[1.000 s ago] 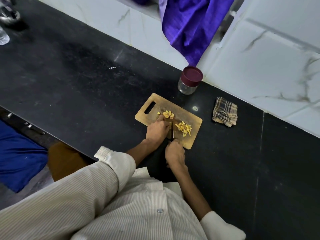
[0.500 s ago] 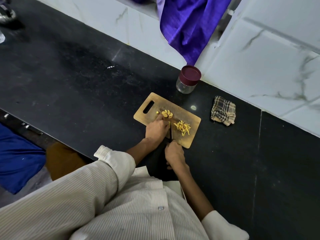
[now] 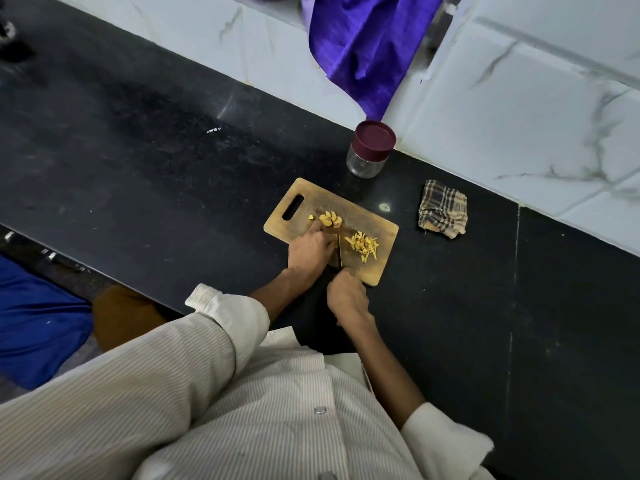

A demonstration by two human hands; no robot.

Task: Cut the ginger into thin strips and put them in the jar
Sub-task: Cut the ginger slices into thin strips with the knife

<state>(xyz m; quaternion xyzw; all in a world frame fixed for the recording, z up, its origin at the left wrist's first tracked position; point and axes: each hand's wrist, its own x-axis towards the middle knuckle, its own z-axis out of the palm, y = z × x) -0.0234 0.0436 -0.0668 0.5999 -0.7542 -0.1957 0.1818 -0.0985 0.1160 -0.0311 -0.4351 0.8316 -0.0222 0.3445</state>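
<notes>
The left hand (image 3: pixel 310 247) lies knuckles-up on the board (image 3: pixel 360 216), its curled fingers pressing on ginger pieces (image 3: pixel 330 219) near the board's middle. The right hand (image 3: pixel 346 296), at the board's near edge, is wrapped round the handle of a knife (image 3: pixel 339 251); the blade's long axis runs from that edge toward the far one. Cut strips (image 3: pixel 362 244) lie just right of the blade. The jar (image 3: pixel 370 149), lid on, stands beyond the board's far edge.
</notes>
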